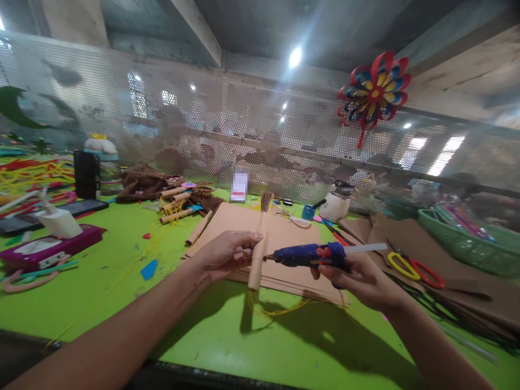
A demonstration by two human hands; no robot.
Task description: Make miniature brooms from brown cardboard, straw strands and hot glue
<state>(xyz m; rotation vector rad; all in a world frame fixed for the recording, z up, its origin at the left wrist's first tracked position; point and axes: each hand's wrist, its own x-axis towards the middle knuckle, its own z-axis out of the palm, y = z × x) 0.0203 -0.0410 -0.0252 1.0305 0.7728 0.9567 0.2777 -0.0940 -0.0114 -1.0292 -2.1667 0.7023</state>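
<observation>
Pinched in my left hand (231,250) is a rolled brown paper tube (255,271), its far end cut into a fringe and yellow strings (280,311) trailing from its near end. My right hand (361,276) is wrapped round a blue glue gun (300,253) with a white glue stick poking out of its back. The gun's nozzle points left, at or very close to the tube's side; I cannot tell if it touches. Beneath both hands lies a stack of brown paper sheets (300,281).
More paper tubes (174,214) with yellow string lie at the back left. A purple power strip (52,252) with a white plug is at left. Scissors (414,269), brown paper and a green basket (471,244) sit at right. A perforated metal screen (244,130) stands behind the green table (195,330).
</observation>
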